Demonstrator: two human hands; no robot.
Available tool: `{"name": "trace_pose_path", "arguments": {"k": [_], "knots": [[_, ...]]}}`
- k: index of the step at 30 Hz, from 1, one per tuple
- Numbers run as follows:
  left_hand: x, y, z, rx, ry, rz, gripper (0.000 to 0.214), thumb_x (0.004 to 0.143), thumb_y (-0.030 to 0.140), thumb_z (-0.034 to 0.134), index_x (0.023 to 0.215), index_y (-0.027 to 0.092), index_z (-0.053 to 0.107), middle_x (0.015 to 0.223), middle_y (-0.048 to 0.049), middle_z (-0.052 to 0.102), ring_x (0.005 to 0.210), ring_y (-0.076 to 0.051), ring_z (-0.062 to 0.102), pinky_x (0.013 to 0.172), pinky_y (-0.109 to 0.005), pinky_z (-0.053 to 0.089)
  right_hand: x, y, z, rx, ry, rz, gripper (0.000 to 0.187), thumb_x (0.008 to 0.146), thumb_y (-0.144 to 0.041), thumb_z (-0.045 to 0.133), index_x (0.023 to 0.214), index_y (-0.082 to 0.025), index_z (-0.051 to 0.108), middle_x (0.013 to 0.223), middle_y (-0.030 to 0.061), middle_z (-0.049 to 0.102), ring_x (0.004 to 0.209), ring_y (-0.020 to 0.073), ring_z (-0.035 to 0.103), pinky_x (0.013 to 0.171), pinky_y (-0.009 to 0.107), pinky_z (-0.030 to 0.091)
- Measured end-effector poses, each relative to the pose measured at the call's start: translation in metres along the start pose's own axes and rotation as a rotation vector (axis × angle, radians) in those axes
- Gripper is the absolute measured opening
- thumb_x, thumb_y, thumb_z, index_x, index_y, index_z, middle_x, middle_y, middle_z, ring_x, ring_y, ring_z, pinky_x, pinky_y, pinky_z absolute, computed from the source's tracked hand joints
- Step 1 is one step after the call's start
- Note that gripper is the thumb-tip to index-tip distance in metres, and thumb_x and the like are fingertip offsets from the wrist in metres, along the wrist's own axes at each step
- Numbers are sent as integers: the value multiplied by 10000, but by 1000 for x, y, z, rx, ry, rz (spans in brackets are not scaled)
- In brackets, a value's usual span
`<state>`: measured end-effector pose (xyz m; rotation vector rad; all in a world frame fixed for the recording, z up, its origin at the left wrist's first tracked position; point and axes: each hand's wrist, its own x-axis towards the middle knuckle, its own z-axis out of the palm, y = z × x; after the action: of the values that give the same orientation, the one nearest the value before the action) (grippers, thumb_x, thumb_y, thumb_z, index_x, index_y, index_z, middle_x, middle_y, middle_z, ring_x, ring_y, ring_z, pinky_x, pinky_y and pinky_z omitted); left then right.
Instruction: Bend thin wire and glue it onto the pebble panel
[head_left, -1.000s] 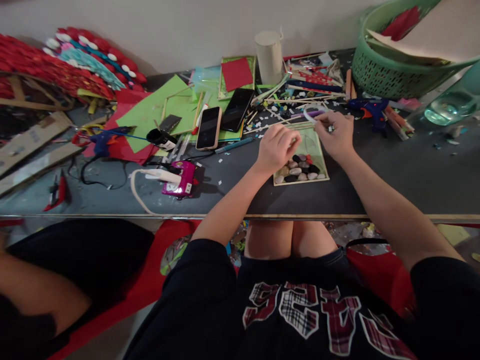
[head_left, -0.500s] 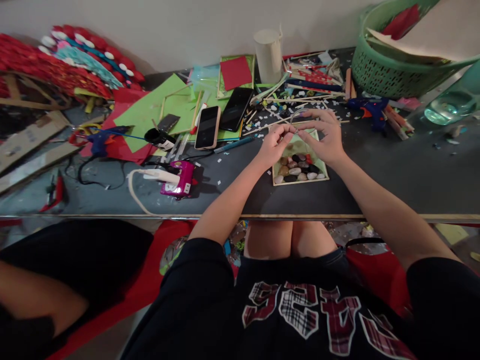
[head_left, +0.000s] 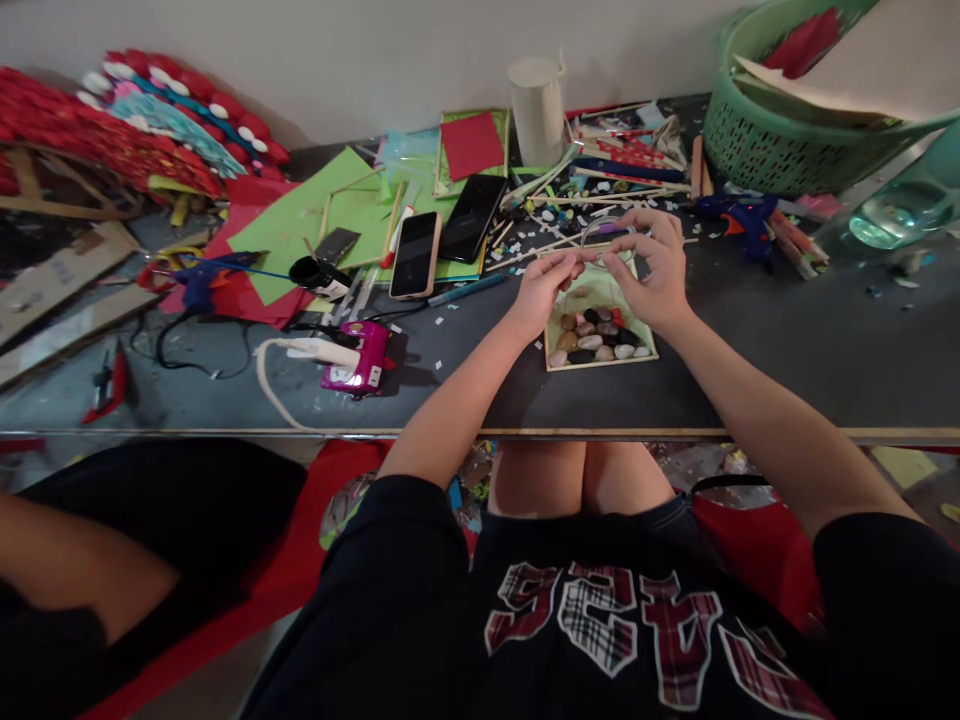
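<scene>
A thin, shiny wire loop is between my hands, above a small square frame on the table. My right hand pinches the loop, its other fingers arched over it. My left hand is closed at the loop's left side, thumb against the fingers; what it pinches is too small to make out. Several smooth pebbles in white, black and brown lie inside the frame's near part. My hands partly cover the far part of the frame.
Two phones, a pink power socket and a blue glue gun are on the left. Behind stand a white cylinder and scattered sticks. At right are another glue gun and a green basket. A person's arm is at left.
My left fingers have drawn slightly back and curled, with the index finger reaching toward the right hand. The right hand has shifted a little, its fingers still around the loop. The frame stays put.
</scene>
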<state>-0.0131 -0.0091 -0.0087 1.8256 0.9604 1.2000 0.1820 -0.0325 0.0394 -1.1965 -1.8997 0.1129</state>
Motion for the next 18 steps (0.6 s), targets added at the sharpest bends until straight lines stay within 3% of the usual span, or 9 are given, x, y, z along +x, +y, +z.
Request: {"name": "trace_pose_path", "arguments": {"k": [4, 7, 8, 11, 14, 18], "knots": [[2, -1, -3, 70, 38, 20, 719, 1022, 767, 254, 1353, 296, 686, 865, -54, 699, 771, -153, 663, 656, -305, 521, -1, 7, 3, -51, 29, -5, 392, 1035, -568, 477, 988, -277, 735, 1221, 115, 692, 1263, 343, 591, 1117, 586, 451], [4, -2, -16, 216, 108, 77, 688, 1014, 768, 301, 1502, 346, 541, 1007, -56, 726, 897, -174, 708, 769, -331, 570, 0, 20, 4, -41, 85, -6, 461, 1066, -591, 405, 1051, -269, 733, 1224, 121, 670, 1264, 339, 595, 1116, 602, 444], [4, -3, -22, 292, 104, 109, 680, 1000, 778, 349, 1479, 346, 564, 1055, -65, 728, 961, -200, 713, 827, -367, 587, 0, 24, 4, -13, 106, -4, 474, 1063, -611, 411, 1051, -266, 734, 1233, 118, 662, 1266, 339, 593, 1120, 608, 439], [3, -5, -36, 534, -83, 208, 596, 905, 773, 600, 1204, 281, 756, 1185, -106, 712, 1170, -298, 673, 1045, -489, 558, 1, 34, 7, 101, 157, 18, 484, 1012, -686, 500, 990, -271, 749, 1229, 93, 671, 1238, 327, 603, 1134, 605, 437], [3, -10, -37, 663, -209, 205, 438, 908, 634, 702, 1047, 230, 801, 1213, -132, 710, 1198, -331, 654, 1058, -520, 563, 2, 36, 11, 162, 146, 35, 499, 958, -739, 563, 942, -283, 766, 1215, 73, 700, 1189, 317, 623, 1155, 617, 427], [4, -15, -29, 674, -221, 236, 271, 961, 476, 694, 951, 224, 794, 1120, -118, 741, 1150, -310, 673, 1017, -515, 583, 2, 32, 13, 193, 107, 53, 509, 939, -755, 578, 899, -292, 785, 1208, 66, 724, 1164, 315, 637, 1174, 620, 418]]}}
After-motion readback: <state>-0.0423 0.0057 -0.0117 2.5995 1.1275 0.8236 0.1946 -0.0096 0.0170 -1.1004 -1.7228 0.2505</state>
